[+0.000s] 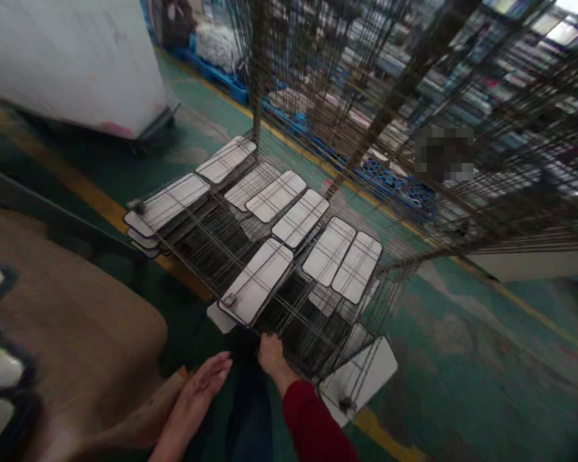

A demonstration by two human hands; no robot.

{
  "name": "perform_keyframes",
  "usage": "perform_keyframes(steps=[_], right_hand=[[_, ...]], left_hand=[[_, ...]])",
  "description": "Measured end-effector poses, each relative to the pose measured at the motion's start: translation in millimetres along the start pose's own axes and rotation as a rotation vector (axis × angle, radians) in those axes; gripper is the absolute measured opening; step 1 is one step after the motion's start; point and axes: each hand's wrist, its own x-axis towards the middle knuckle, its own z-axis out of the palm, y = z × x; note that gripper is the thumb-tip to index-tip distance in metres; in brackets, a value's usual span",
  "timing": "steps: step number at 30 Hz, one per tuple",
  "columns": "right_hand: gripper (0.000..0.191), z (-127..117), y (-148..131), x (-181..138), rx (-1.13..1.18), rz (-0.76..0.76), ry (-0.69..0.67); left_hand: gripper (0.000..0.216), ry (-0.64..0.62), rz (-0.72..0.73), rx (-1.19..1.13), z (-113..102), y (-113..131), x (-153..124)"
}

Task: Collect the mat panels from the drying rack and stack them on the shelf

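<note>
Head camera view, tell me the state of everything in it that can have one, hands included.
right hand: closed on the near edge of the wire rack.
left hand: open, fingers straight, holding nothing.
wire rack: lying low over the floor, loaded.
white panels: lying flat across the rack, a few stacked at its left end.
tall wire cage: upright behind the rack, contents too blurred to tell.
</note>
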Motion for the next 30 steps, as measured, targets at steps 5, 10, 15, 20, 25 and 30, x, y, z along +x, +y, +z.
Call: perform_keyframes(steps=[5, 10, 15, 20, 25, 30], right_hand=[[0.027, -15, 17, -25, 0.057, -0.028, 0.026], [0.026, -41, 25, -52, 0.098, -0.080, 0.012], [0.026, -50, 30, -59, 0.133, -0.095, 0.018], [0.033, -48, 33, -69, 0.178, -0.111, 0.035], [0.039, -63, 40, -86, 0.220, -0.168, 0.086], [0.042, -71, 45, -97, 0.182, -0.210, 0.136]], left_hand=[[0.053, 0.150, -0.057, -0.051, 24, -23, 18], [0.035, 0.302, -0.132, -0.144, 51, -34, 37], [0.017, 0.399, -0.243, -0.269, 86, -57, 62], [0.017, 0.261, -0.255, -0.429, 123, -75, 70], [0.028, 0.232, -0.083, -0.522, 141, -61, 63], [0.021, 0.230, -0.006, -0.595, 141, -40, 50]])
